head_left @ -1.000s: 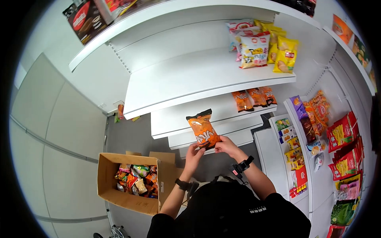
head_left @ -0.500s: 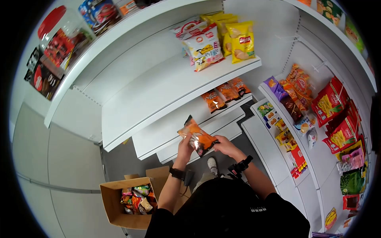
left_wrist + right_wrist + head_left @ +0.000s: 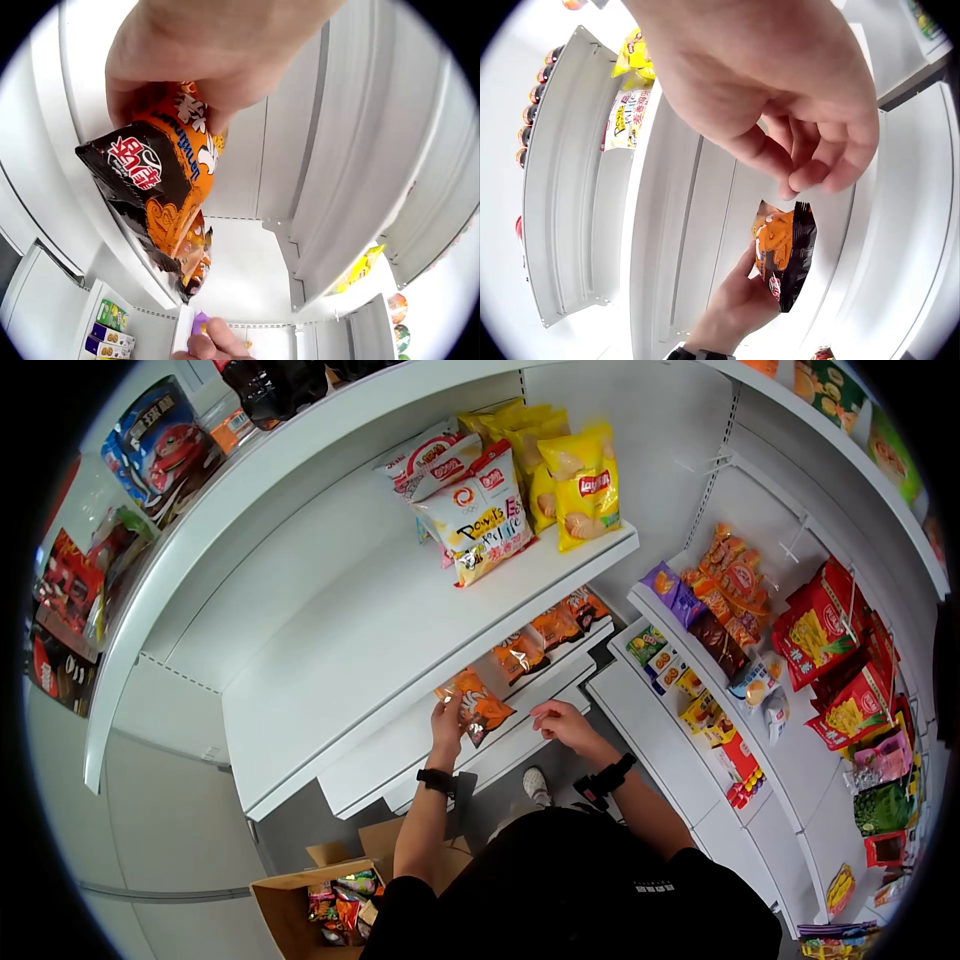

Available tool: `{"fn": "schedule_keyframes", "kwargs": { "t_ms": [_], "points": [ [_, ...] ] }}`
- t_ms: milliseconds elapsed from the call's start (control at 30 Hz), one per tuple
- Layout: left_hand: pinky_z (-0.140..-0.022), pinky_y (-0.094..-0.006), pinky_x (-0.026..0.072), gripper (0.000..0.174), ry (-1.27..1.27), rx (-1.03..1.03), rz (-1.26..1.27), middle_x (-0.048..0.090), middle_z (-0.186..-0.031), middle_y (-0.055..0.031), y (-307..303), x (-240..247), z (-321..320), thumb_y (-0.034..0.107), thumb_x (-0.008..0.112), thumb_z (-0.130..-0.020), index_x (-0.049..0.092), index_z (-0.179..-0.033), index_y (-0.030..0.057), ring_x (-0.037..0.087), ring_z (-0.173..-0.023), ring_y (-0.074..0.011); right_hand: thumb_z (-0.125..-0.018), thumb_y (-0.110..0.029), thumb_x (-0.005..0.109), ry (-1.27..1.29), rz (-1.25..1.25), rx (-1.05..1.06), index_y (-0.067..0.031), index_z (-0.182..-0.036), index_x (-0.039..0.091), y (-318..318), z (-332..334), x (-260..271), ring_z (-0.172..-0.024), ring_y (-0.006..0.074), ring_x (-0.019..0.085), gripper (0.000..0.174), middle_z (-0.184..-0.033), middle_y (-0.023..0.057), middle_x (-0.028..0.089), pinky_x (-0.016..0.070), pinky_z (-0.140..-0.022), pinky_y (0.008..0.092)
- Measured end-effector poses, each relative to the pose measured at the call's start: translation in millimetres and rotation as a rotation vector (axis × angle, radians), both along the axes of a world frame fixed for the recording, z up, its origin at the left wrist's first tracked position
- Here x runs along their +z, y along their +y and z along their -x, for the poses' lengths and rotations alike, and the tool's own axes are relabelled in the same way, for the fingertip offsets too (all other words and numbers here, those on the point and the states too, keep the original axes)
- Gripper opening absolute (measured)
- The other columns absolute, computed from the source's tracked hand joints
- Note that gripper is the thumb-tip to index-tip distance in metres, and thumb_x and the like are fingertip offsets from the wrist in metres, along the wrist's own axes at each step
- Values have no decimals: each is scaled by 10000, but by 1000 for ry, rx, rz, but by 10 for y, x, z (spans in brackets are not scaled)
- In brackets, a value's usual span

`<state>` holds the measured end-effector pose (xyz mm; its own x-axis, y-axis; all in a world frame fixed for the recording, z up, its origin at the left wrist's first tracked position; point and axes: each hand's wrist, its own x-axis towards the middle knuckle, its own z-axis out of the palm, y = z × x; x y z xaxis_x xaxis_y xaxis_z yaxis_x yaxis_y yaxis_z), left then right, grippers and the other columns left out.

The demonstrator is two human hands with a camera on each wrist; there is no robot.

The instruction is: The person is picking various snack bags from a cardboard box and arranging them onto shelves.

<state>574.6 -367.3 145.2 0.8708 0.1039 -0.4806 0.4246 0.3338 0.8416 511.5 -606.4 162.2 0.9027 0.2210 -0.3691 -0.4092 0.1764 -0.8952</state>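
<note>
My left hand (image 3: 447, 726) grips one end of an orange-and-black snack bag (image 3: 482, 706) at the front of the lower shelf (image 3: 375, 765), beneath a wide white shelf. In the left wrist view, its thumb and fingers close around the bag's orange body, with the black end (image 3: 131, 165) sticking out. Right of the bag, my right hand (image 3: 566, 726) holds nothing. Its fingers (image 3: 829, 161) are loosely curled, the thumb near the index fingertip, just off the bag's black end in the right wrist view. Several similar orange bags (image 3: 520, 656) stand farther along the lower shelf.
White and yellow chip bags (image 3: 590, 490) stand on the wide shelf (image 3: 330, 650) above. A cardboard box (image 3: 285, 910) of mixed snacks sits on the floor at lower left. Side shelves at right carry biscuits and red hanging packets (image 3: 820, 630). An upper shelf edge (image 3: 180, 580) juts out at left.
My right hand has let go of the bag and drawn back from it. The left hand has carried the bag forward to the lower shelf. The head view has shifted to the right.
</note>
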Motion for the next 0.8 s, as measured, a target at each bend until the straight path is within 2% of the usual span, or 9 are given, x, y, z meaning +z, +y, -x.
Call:
{"fn": "schedule_keyframes", "kwargs": {
  "t_ms": [33, 133, 167, 267, 333, 367, 467, 500, 800],
  "points": [
    [-651, -282, 581, 309, 26, -15, -10, 560, -803, -36, 2, 49, -101, 303, 649, -840, 550, -953, 33, 584, -688, -117, -818, 14, 490, 0, -13, -11, 14, -1001, 578, -34, -78, -15, -623, 104, 485, 203, -802, 71, 584, 430, -581, 235],
    [-640, -286, 565, 314, -25, -141, -141, 608, -894, -51, 74, -266, -425, 307, 629, -851, 540, -1029, 64, 622, -780, -150, -801, 10, 507, 7, -48, -55, 18, -1002, 574, -134, -320, -81, -615, 107, 484, 212, -800, 77, 587, 432, -580, 236],
    [-638, -281, 568, 243, 106, -72, -18, 607, -875, -50, 71, -397, -577, 281, 610, -866, 574, -983, 71, 625, -772, -153, -791, 9, 511, 11, -53, -72, 28, -1002, 569, -157, -401, -101, -607, 105, 477, 219, -797, 81, 588, 428, -574, 234],
    [-633, -272, 568, 178, 38, -145, 16, 598, -820, -41, 125, -659, -710, 251, 578, -888, 594, -925, 77, 610, -727, -138, -799, 4, 495, -13, -73, -101, 17, -1003, 573, -267, -569, -136, -618, 114, 487, 219, -801, 81, 587, 434, -589, 238],
    [-654, -281, 564, 179, -94, -220, -31, 573, -755, -22, 70, -509, -629, 264, 541, -913, 590, -902, 92, 578, -671, -123, -807, 1, 486, -4, -69, -102, 8, -1003, 577, -334, -577, -133, -628, 120, 494, 216, -803, 79, 585, 437, -599, 243],
    [-662, -283, 562, 187, -193, -260, -87, 568, -745, -16, 136, -734, -672, 275, 535, -916, 589, -897, 96, 571, -660, -122, -807, 1, 488, 11, -58, -97, 8, -1003, 576, -358, -593, -124, -628, 120, 493, 215, -802, 79, 584, 436, -598, 244],
    [-689, -287, 553, 206, -363, -297, -436, 577, -745, -1, 693, -2632, -1143, 294, 514, -930, 592, -897, 106, 577, -669, -119, -805, 1, 496, 10, -74, -91, 9, -999, 578, -395, -712, -155, -630, 121, 494, 211, -802, 78, 584, 432, -596, 244],
    [-689, -288, 553, 204, -351, -300, -424, 579, -745, -1, 722, -2747, -1135, 291, 513, -931, 592, -897, 106, 580, -673, -117, -804, 1, 500, 10, -86, -88, 9, -997, 580, -409, -706, -179, -631, 121, 496, 209, -803, 79, 584, 431, -596, 244],
    [-669, -306, 571, 181, -86, -164, -87, 579, -747, -16, 42, -761, -704, 269, 501, -925, 579, -909, 106, 591, -661, -125, -820, -16, 513, 42, -127, 6, 3, -986, 590, -472, -771, -70, -641, 114, 509, 184, -808, 75, 588, 444, -594, 242]
  ]
}}
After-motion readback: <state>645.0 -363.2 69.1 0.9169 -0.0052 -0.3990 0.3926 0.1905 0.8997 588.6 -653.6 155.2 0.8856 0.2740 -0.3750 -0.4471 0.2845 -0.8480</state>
